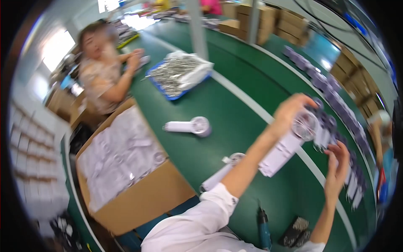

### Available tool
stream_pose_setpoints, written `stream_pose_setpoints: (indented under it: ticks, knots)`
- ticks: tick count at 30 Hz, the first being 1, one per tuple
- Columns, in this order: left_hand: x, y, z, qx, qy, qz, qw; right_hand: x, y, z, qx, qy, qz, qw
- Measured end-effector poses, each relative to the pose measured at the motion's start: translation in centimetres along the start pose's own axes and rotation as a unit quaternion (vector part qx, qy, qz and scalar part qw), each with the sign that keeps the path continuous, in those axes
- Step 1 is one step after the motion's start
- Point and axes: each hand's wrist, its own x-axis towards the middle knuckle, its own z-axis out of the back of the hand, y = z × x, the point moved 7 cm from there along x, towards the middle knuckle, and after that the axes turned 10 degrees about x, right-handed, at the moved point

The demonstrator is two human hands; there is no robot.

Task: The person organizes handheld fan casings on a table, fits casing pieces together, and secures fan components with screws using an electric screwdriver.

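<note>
My left hand [290,112] is closed around the round grille end of a pale lilac handheld fan shell [278,154], raised over the green bench. The shell's long handle points back toward me. My right hand [338,166] has its fingers apart beside a row of dark purple fan parts [323,128] with pale lower ends and thin wires; whether the fingertips touch them is hard to see. Partly behind my left forearm lies another fan shell [218,176]. Farther left, a white and lilac handheld fan piece [189,126] rests on the bench.
An open cardboard box [147,199] of pale fan shells stands at the left. A blue tray [171,97] holds many thin metal pieces. Near me are a teal electric screwdriver [263,229] and a dark screw holder [295,231]. One person sits opposite, another at far right.
</note>
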Motion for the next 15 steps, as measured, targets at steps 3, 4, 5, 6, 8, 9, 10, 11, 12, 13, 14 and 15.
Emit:
stream_pose_setpoints:
  ticks: [3, 4, 5, 6, 8, 9, 10, 11, 12, 13, 14, 15]
  knots:
    - [-1.0, 0.0, -4.3, -0.101, 0.1, 0.061, 0.988, 0.3, 5.9, -1.7, -0.026, 0.037, 0.134, 0.99]
    - [-1.8, 0.0, -5.0, -0.127, 0.12, 0.112, 0.978, 0.3, 6.3, -2.6, -0.014, 0.026, 0.139, 0.99]
    - [-2.1, -0.1, -5.8, -0.157, 0.146, 0.16, 0.964, 0.4, 6.5, -3.1, -0.009, 0.009, 0.145, 0.989]
    - [-2.4, 0.1, -6.6, -0.18, 0.167, 0.173, 0.954, 0.3, 5.9, -3.7, -0.016, 0.037, 0.119, 0.992]
    - [-1.5, -0.8, -5.5, -0.023, 0.109, 0.031, 0.993, 0.2, 5.3, -4.7, -0.039, 0.078, 0.135, 0.987]
    - [-1.8, -0.5, -5.1, -0.084, 0.126, 0.083, 0.985, 0.2, 5.3, -5.1, -0.024, 0.068, 0.116, 0.991]
    - [-1.8, -1.0, -4.2, -0.043, 0.126, 0.068, 0.989, 0.5, 5.5, -5.4, 0.103, 0.023, 0.086, 0.991]
    - [-2.3, -1.4, -3.1, -0.071, 0.089, 0.119, 0.986, 0.5, 6.0, -5.9, 0.155, -0.017, 0.093, 0.983]
    - [-2.0, -1.6, -3.4, -0.113, 0.093, 0.152, 0.977, 0.7, 5.9, -5.6, 0.138, -0.032, 0.113, 0.983]
    - [-1.7, -1.7, -3.6, -0.108, 0.077, 0.158, 0.978, 0.9, 5.5, -5.7, -0.009, 0.052, 0.147, 0.988]
    - [-1.4, -2.0, -4.1, -0.123, 0.078, 0.171, 0.974, 1.0, 6.0, -6.7, -0.053, 0.142, 0.161, 0.975]
    - [-1.3, -2.1, -4.3, -0.136, 0.077, 0.182, 0.971, 1.1, 5.8, -6.4, -0.008, 0.131, 0.142, 0.981]
